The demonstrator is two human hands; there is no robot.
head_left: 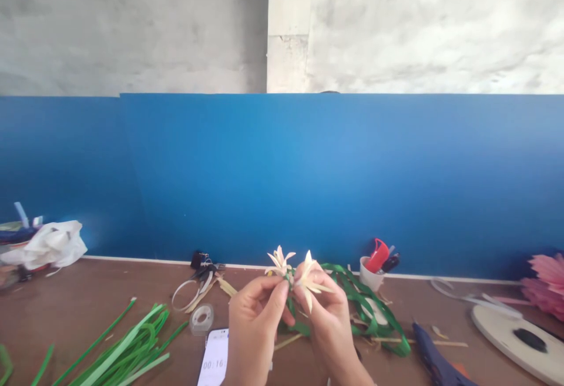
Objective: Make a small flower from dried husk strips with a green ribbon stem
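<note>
Both of my hands are raised over the brown table (185,283), close together near the middle. My left hand (259,318) is closed in a pinch on the green stem of a cream artificial flower (279,261) with narrow pointed petals. Against it, my right hand (328,315) pinches a second cream flower (310,285), whose petals spread out over the thumb and fingers. The two flowers are side by side at the fingertips. Whether their stems are joined is hidden by my fingers. Behind my right hand lies a loose tangle of green ribbon (388,321).
Left of my hands are a phone (214,356), a tape roll (201,319) and a bundle of green strips (132,348). To the right stand a white cup (371,278), a dark blue glue gun (434,353) and a pale round base (497,327). A blue partition (308,174) rises behind.
</note>
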